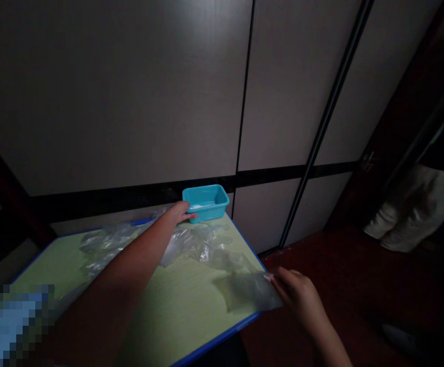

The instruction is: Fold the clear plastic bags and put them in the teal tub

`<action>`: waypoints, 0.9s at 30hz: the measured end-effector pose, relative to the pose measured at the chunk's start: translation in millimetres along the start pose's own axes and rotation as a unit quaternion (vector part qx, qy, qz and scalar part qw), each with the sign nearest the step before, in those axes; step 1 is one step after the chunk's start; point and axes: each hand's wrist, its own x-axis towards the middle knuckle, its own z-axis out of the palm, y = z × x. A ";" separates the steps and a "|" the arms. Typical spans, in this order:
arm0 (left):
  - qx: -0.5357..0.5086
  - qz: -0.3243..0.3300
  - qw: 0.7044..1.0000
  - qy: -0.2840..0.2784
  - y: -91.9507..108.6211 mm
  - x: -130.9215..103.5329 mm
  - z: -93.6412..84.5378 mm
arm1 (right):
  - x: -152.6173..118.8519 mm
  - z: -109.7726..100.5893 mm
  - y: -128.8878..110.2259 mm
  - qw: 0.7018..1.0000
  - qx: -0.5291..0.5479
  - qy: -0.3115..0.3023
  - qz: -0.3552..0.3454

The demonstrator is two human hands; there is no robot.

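Observation:
My left hand (182, 211) reaches across the table to the turquoise plastic basket (214, 213) at its far corner. Its fingers lie against the near left side of the basket, gripping the rim there. A little whitish material shows inside the basket, too small to name. At the table's right edge, my right hand (296, 288) pinches the corner of a clear plastic bag (250, 290) between thumb and fingers. This bag hangs partly over the edge. Between the hands lie more crumpled clear plastic bags (202, 244), some hidden behind my left forearm.
The pale green table (176, 306) has a blue edge strip and stands close to large grey cabinet panels (149, 102). A person's light trousers (416, 209) show at the right, above the dark red floor (306, 255). A pixelated patch covers the lower left corner.

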 end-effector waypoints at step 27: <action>-0.028 0.114 0.993 0.018 -105.7 -240.1 -135.2 | 79.8 -86.7 -120.9 0.947 0.103 -0.199 -0.230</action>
